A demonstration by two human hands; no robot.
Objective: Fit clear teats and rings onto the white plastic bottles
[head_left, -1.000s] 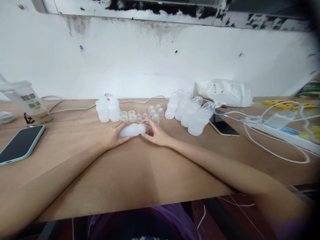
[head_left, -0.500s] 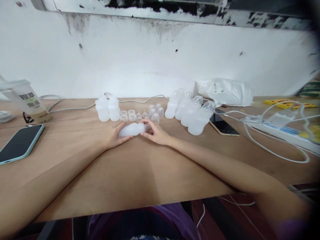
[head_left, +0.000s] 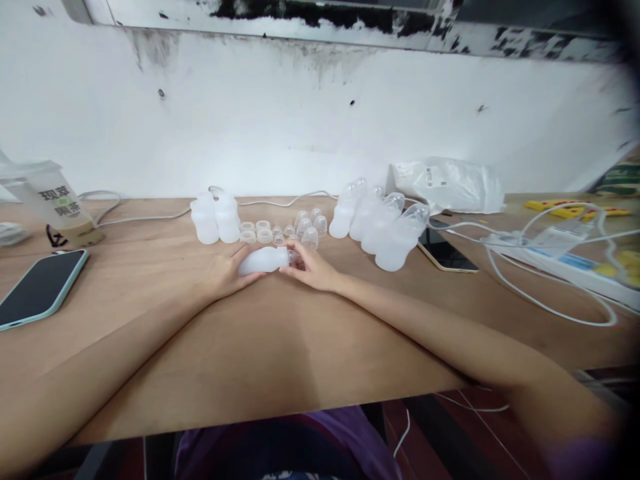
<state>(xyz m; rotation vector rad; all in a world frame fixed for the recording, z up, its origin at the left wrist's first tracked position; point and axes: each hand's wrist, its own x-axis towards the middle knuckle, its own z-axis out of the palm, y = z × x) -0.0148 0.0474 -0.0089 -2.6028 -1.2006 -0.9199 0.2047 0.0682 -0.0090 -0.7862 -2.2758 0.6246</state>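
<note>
A frosted white baby bottle (head_left: 265, 260) lies on its side just above the table, its mouth end pointing right. My left hand (head_left: 226, 272) is wrapped round the bottle's base end, thumb along the near side. At the neck, the fingers of my right hand (head_left: 314, 268) close round a clear top piece, mostly hidden by the fingers. Just behind are white collar rings (head_left: 263, 234), small clear nipples (head_left: 289, 230) and clear dome caps (head_left: 310, 237).
Two open bottles (head_left: 216, 219) stand behind left. Several capped bottles (head_left: 395, 240) stand to the right, near a plastic bag (head_left: 450, 183) and a dark phone (head_left: 447, 250). A power strip (head_left: 565, 257) with looped cables lies far right. Leftward are a drink cup (head_left: 60, 203) and another phone (head_left: 43, 287).
Both hands stay in nearly the same place on the bottle. The right fingers have shifted very slightly at the neck, and the clear top piece shows a little less past them.
</note>
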